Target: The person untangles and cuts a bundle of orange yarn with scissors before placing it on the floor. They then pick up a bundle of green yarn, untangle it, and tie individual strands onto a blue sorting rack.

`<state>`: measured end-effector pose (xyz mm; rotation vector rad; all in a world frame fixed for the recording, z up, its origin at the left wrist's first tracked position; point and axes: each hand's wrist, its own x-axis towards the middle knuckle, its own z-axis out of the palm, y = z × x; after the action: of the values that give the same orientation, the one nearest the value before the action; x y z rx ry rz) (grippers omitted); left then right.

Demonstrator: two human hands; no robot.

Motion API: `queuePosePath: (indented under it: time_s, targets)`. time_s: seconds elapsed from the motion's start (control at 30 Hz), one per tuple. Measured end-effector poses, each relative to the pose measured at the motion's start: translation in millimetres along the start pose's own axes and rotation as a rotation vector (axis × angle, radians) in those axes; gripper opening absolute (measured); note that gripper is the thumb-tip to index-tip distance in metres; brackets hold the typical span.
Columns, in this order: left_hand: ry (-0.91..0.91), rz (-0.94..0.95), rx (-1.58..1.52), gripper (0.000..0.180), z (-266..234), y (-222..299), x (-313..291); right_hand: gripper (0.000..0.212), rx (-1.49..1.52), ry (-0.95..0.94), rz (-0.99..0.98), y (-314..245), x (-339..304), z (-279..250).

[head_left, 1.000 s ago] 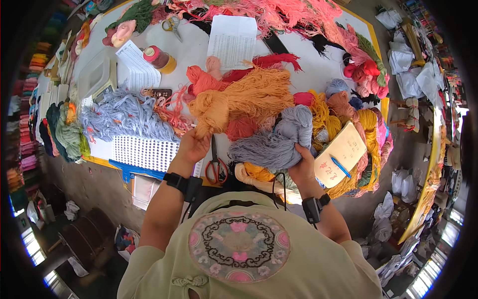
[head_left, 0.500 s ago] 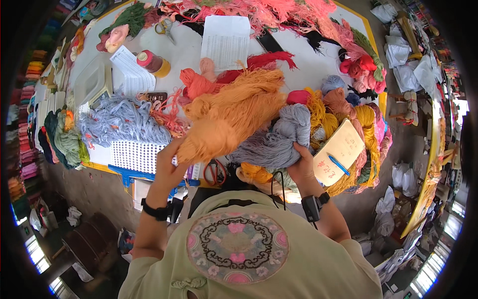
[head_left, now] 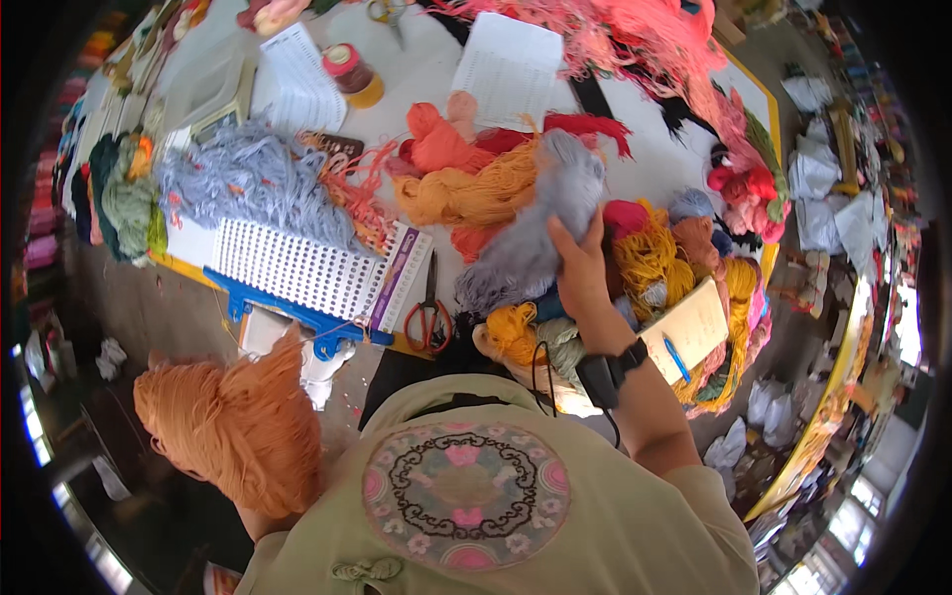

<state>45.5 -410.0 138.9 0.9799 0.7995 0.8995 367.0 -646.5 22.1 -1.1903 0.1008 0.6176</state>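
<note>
A big bundle of orange yarn (head_left: 233, 426) hangs off the table at my lower left. My left hand is hidden under it and appears to carry it. My right hand (head_left: 582, 276) grips a grey-blue yarn skein (head_left: 535, 233) above the table's yarn pile. Beneath it lie a mustard-orange skein (head_left: 466, 193) and a coral skein (head_left: 441, 139). Red-handled scissors (head_left: 429, 315) lie near the table's front edge, left of my right hand.
A white perforated card on a blue holder (head_left: 297, 273) lies beside a pale blue yarn heap (head_left: 248, 183). Printed sheets (head_left: 511, 64), a capped jar (head_left: 352, 74), pink yarn (head_left: 635, 30) and a notebook with a blue pen (head_left: 689, 327) crowd the table. Floor at left holds scraps.
My left hand pulled the orange yarn bundle off the table and down to my left side. My right hand lifted the grey-blue skein up and over the pile.
</note>
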Motion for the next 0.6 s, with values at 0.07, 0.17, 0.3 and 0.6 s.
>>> queuePosePath:
  time_s: [0.07,0.17,0.3,0.6]
  targets:
    - [0.111,-0.031,-0.013,0.072,-7.6,1.3,-14.1,0.081,-0.202,-0.058,-0.076,17.2,33.6,13.9]
    - [0.278,-0.076,-0.043,0.073,-21.9,4.2,-36.8,0.093,-0.633,-0.142,0.165,57.3,77.0,8.5]
    - [0.28,-0.111,-0.255,0.073,-60.6,7.7,-51.6,0.096,-1.003,-0.16,-0.007,80.2,93.0,-3.2]
    - [0.083,0.022,-0.944,0.064,-131.5,-39.8,-80.3,0.092,-1.049,-1.126,-0.696,66.8,-94.6,170.8]
